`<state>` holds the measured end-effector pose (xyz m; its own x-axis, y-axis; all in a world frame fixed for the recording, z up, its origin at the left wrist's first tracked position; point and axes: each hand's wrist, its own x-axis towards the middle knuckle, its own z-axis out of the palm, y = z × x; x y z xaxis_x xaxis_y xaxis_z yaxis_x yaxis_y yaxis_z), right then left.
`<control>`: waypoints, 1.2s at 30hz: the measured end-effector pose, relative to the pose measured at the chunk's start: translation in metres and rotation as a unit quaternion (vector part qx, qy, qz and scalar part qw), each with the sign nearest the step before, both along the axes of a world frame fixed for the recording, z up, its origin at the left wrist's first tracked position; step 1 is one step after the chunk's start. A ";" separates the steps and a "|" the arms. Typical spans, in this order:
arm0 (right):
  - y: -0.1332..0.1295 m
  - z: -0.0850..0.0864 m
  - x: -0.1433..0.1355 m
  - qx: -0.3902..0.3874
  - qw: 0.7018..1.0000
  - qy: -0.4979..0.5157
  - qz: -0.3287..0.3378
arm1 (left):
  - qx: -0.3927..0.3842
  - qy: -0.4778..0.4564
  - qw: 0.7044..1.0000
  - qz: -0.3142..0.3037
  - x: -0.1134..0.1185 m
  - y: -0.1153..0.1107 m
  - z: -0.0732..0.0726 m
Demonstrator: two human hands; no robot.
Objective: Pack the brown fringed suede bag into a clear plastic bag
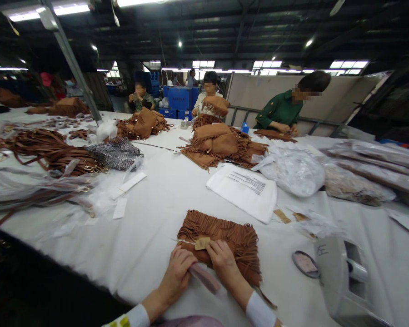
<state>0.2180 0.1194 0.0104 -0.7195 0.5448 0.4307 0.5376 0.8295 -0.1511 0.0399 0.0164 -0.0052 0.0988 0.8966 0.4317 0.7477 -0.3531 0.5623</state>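
A brown fringed suede bag (231, 236) lies on the white table (163, 200) right in front of me. My left hand (177, 272) grips the bag's near edge, with a pinkish strip (204, 278) under its fingers. My right hand (221, 256) rests on the bag beside a small tan tag (202, 243), its fingertips touching the tag. A thin pale string runs left from the tag.
A white dust bag (245, 190) and plastic-wrapped bags (293, 170) lie beyond. A heap of brown fringed bags (218, 145) sits mid-table and brown straps (51, 152) at left. A grey machine (347, 277) stands at the right. Three people work at the far side.
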 end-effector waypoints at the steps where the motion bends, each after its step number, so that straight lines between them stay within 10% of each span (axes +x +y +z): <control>1: 0.001 0.003 0.001 -0.026 1.000 0.017 -0.001 | 0.000 0.006 1.000 -0.003 0.001 0.000 0.000; 10: -0.051 0.032 0.029 -0.320 0.933 0.122 -0.108 | -0.062 0.007 0.995 -0.078 -0.008 -0.011 -0.002; 14: -0.084 0.006 0.028 -0.231 0.971 0.021 -0.058 | -0.081 -0.009 0.996 -0.021 -0.002 -0.011 -0.001; 23: -0.057 -0.023 0.053 0.066 0.995 0.002 -0.080 | -0.007 0.064 0.993 0.094 -0.011 -0.009 -0.017; 30: -0.061 -0.030 0.077 0.048 0.967 0.030 -0.249 | -0.046 -0.021 0.990 0.129 -0.021 -0.006 -0.049; 36: -0.046 -0.052 0.101 -0.122 0.917 0.010 -0.380 | -0.052 -0.018 0.989 0.140 -0.029 0.010 -0.073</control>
